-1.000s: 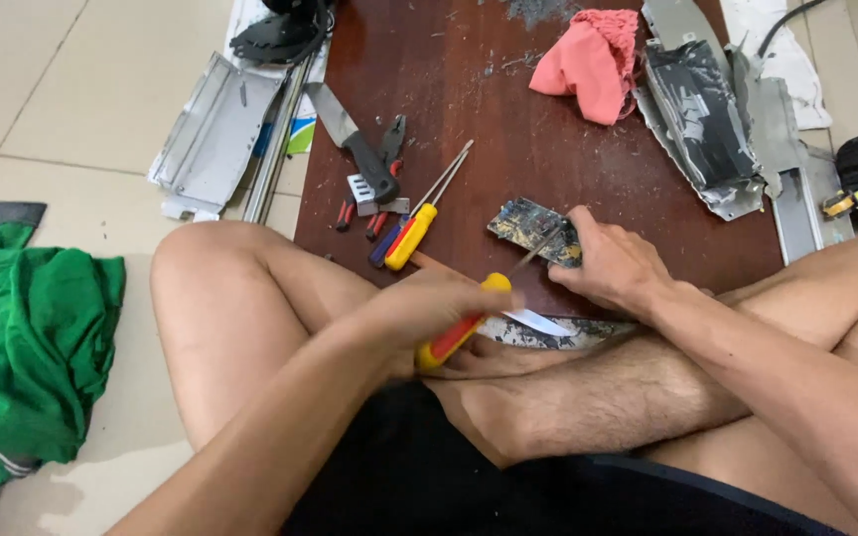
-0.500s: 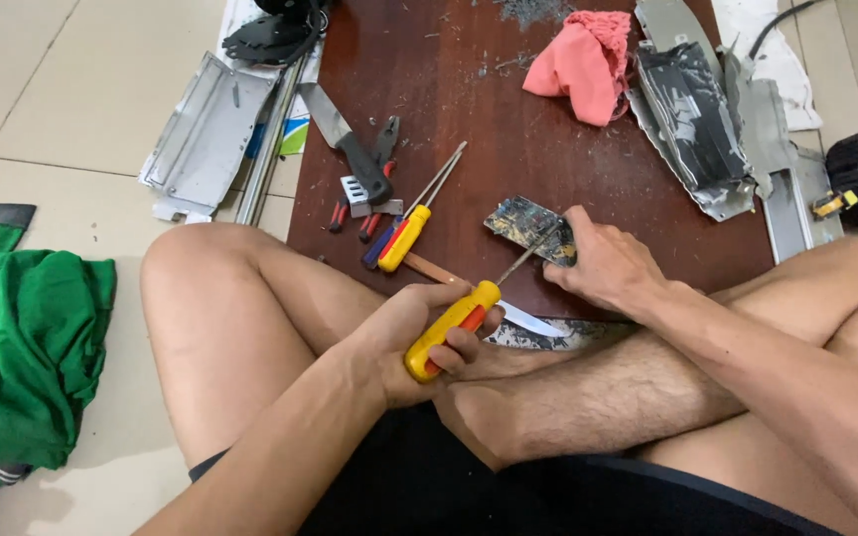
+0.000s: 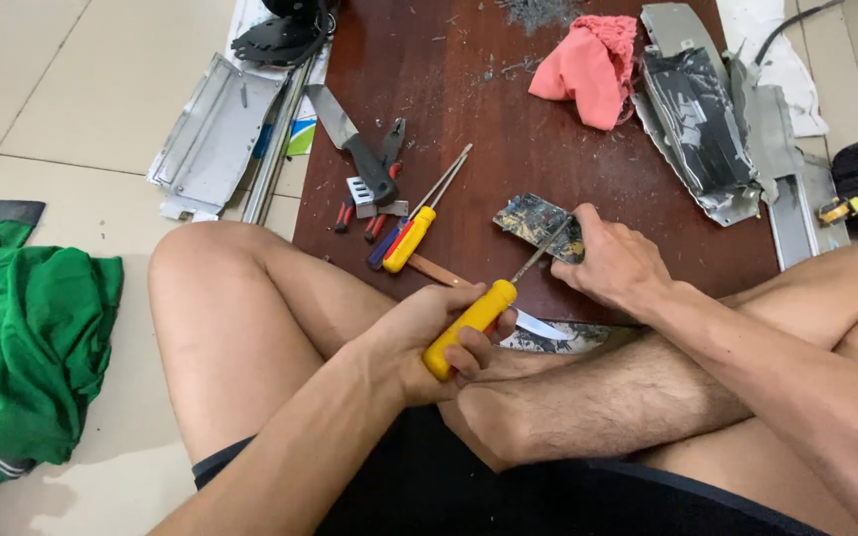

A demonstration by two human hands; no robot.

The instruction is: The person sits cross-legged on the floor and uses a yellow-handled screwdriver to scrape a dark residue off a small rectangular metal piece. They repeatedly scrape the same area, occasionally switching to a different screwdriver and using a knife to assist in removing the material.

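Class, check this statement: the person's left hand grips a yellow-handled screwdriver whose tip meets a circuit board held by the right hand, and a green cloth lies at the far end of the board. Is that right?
One detail is wrong. The head view shows the cloth at the far end of the wooden board is pink, not green. The rest stands: the left hand grips the yellow-handled screwdriver, its tip at the circuit board held by the right hand.

Pink rag (image 3: pixel 588 74), knife (image 3: pixel 355 149) (dark-handled), green cloth (image 3: pixel 27 347).

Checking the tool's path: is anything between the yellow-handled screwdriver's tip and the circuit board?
Nothing visible. The left hand grips the yellow-handled screwdriver, whose shaft runs unobstructed up to the circuit board, which the right hand steadies on the brown table.
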